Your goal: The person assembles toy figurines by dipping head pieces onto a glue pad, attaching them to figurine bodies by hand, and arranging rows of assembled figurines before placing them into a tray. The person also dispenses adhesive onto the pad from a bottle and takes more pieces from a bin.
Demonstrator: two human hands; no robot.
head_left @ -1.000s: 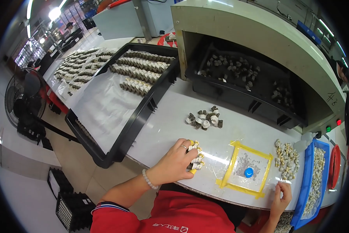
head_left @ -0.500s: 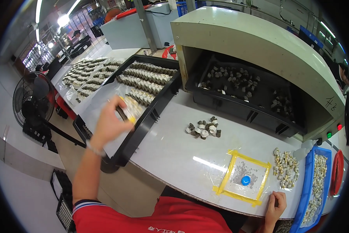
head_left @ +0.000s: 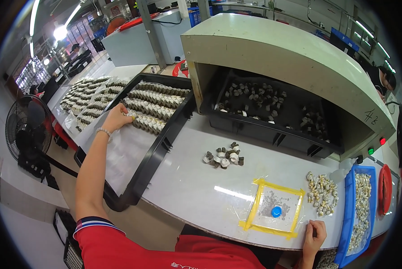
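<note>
My left hand (head_left: 116, 118) reaches into the black tray (head_left: 149, 154), its fingers closed at the left end of the nearest row of small parts (head_left: 149, 123). These parts are white and dark with yellowish bits, packed side by side in several rows on a clear plastic sheet (head_left: 124, 154). What exactly the fingertips pinch is partly hidden. At the table's front edge rests my right hand (head_left: 315, 236), loosely curled with nothing visible in it. Beside it lie a yellow-taped square (head_left: 254, 210) with a blue cap (head_left: 276, 211) and a pile of small yellowish-white parts (head_left: 322, 193).
A cream hooded machine (head_left: 272, 49) holds a black bin (head_left: 263, 127) of loose dark-and-white parts. Several such pieces (head_left: 224, 156) lie mid-table. On the right stands a blue basket (head_left: 348, 210) of parts; a black fan (head_left: 28, 125) is at left. Other people are in the background.
My left hand has come down from above the tray with a blurred strip of parts; it is now at the nearest row, which looks longer. My right hand stays at the table edge.
</note>
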